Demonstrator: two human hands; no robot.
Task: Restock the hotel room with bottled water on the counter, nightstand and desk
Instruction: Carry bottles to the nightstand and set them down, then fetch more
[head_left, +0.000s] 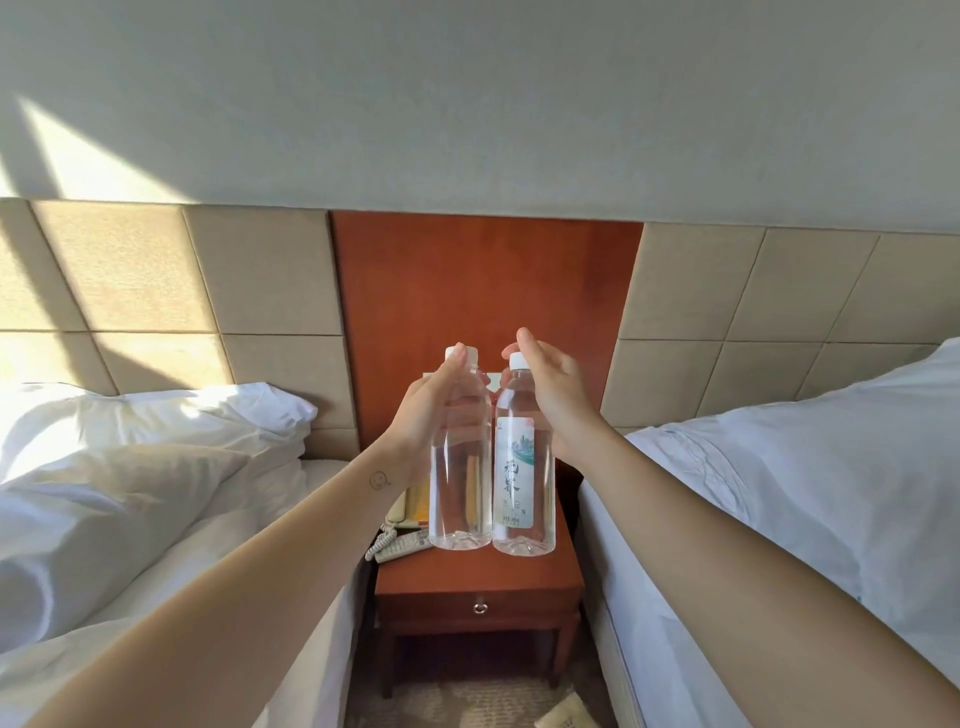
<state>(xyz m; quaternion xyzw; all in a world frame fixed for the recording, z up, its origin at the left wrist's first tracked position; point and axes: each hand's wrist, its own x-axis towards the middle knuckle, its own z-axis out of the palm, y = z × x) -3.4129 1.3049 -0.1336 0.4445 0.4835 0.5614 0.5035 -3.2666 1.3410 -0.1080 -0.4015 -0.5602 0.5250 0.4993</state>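
Item: two water bottles, upright, side by side and touching, over the nightstand (478, 577).
- Left hand (423, 415): fingers wrapped round the upper body of the left bottle (461, 499), clear, white cap.
- Right hand (558, 400): held the right bottle (521, 488), labelled, at its shoulder. The thumb was raised beside the cap, and the fingers were mostly hidden behind it.
- Whether the bases had met the top could not be told.

Handling, as judged: lower both straight down onto bare wood at the front right, keep them vertical, and let go only once they stand flat. Turning the label forward would look neater.

Surface: red-brown wood top, level, with one drawer (479, 607). A phone (397, 512) and remote (402, 545) lay at the left edge, near the left bottle and liable to be knocked.

Room: nightstand between two white beds, padded headboards either side of a wood panel (483, 280), sunlight from the left.
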